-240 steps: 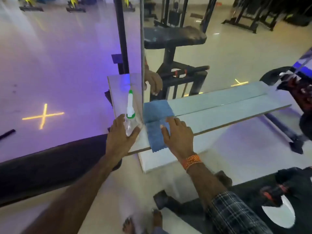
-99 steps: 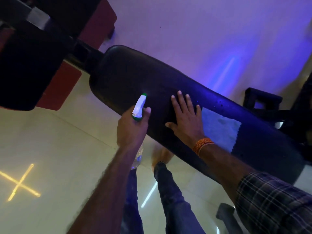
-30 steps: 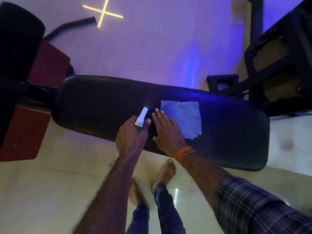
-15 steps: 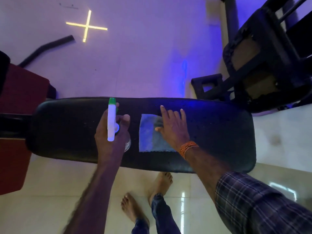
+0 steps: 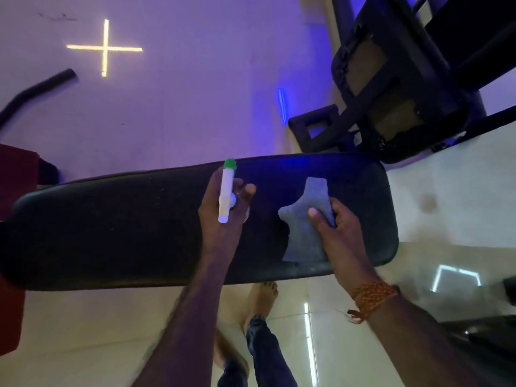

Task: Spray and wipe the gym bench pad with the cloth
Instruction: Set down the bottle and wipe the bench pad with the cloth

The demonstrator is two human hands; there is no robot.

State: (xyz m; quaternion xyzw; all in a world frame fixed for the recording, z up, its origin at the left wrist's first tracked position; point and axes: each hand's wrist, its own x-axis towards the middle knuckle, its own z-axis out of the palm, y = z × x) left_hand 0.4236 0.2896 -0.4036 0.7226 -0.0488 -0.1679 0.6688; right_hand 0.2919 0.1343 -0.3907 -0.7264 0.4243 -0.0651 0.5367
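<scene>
Both forearms were bare from the lower edge of the view up to the left hand (image 5: 220,216) and the right hand (image 5: 340,230). A braided orange thread band (image 5: 372,296) circled the right wrist, with a loose frayed end hanging off its lower side. Dark blue trousers (image 5: 262,356) covered the legs, bunched at the ankle, and the foot (image 5: 261,296) below them was bare, toes showing.
</scene>
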